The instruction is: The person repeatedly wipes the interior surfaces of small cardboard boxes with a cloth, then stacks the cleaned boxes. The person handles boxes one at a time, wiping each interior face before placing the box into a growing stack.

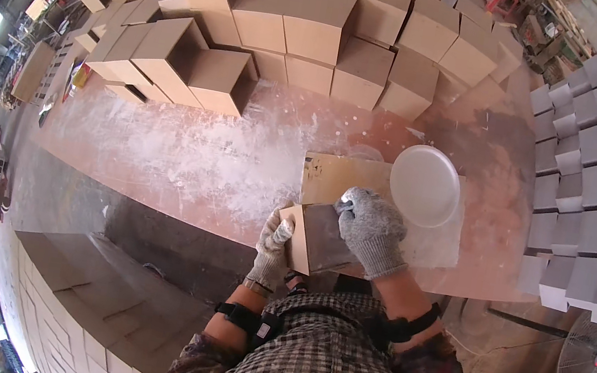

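— What are we holding at the workbench [185, 161]?
— Our gloved left hand [273, 249] is gripping the wooden box [313, 240]; our right hand [371, 229] is pressing flat on its top, beside the white lid [424, 185].

Grey gloves [372, 228], white lid [424, 185], tan boxes [316, 27].

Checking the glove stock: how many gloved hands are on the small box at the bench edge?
2: the left hand holds the box by its left side; the right hand presses on its top right. Fingertips partly hidden.
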Demonstrator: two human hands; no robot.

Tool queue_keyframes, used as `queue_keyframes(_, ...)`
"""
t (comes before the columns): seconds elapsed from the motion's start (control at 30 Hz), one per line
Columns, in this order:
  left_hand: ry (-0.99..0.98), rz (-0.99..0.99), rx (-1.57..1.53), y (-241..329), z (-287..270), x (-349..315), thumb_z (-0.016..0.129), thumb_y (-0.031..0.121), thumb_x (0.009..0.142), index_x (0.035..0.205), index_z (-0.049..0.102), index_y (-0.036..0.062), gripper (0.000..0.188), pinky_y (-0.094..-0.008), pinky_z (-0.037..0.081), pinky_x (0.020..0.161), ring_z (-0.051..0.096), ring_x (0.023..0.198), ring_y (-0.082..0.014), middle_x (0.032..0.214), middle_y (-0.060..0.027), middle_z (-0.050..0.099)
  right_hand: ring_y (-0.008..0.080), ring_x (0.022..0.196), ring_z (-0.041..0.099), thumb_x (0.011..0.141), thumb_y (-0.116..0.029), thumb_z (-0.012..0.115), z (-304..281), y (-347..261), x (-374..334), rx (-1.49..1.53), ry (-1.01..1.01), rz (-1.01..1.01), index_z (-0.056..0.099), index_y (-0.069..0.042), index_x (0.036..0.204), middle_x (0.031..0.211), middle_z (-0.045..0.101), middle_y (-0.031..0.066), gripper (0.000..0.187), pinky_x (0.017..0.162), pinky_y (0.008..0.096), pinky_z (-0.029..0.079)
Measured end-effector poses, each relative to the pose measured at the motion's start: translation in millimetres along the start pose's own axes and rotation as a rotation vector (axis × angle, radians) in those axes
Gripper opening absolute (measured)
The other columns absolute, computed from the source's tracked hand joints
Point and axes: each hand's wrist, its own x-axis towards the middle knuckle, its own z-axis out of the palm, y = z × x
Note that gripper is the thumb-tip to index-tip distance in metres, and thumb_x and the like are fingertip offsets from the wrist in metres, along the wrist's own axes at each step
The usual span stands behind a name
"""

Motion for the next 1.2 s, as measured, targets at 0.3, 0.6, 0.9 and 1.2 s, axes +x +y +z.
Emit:
queue_keyframes(0.3,-0.048,0.032,-0.009,-4,-11,0,0.07,0.036,0.084,0.129,0.046,0.0082,0.058,-0.0361,0.054,0.086,0.061,0.103,-0.0192,0.118,-0.0067,0.059,0.0309,0.069,0.062,0.077,-0.019,0.069,-27,-18,-47,0.118,-0.082,0.063,0.06,-0.009,0.083,0.073,0.061,0.0126,0.014,0.064,0.0416,0.05)
queue_keyframes(0.6,-0.033,-0.026,-0.064,-8,-24,6,0.072,0.034,0.083,0.13,0.048,0.0087,0.058,-0.0363,0.054,0.087,0.06,0.104,-0.0192,0.117,-0.0061,0.06,0.0305,0.072,0.063,0.082,-0.019,0.067,-23,-28,-40,0.23,-0.046,-0.027,0.06,-0.007,0.088,0.078,0.063,0.012,0.016,0.064,0.0388,0.051)
queue_keyframes(0.9,-0.035,-0.034,-0.073,-1,-7,-2,0.075,0.034,0.08,0.128,0.047,0.0084,0.061,-0.0356,0.054,0.086,0.06,0.103,-0.0179,0.116,-0.0048,0.058,0.0281,0.07,0.063,0.083,-0.021,0.069,-36,-2,-9,0.11,0.085,0.114,0.062,-0.007,0.09,0.079,0.064,0.0108,0.018,0.064,0.0375,0.051)
queue_keyframes(1.2,0.077,0.038,-0.035,-3,6,-11,0.076,0.03,0.08,0.128,0.044,0.0075,0.062,-0.0357,0.052,0.088,0.058,0.103,-0.018,0.115,-0.0059,0.057,0.031,0.075,0.063,0.08,-0.019,0.069,-45,-11,-18,0.349,-0.06,0.4,0.06,-0.006,0.094,0.085,0.065,0.0126,0.021,0.068,0.0388,0.051)
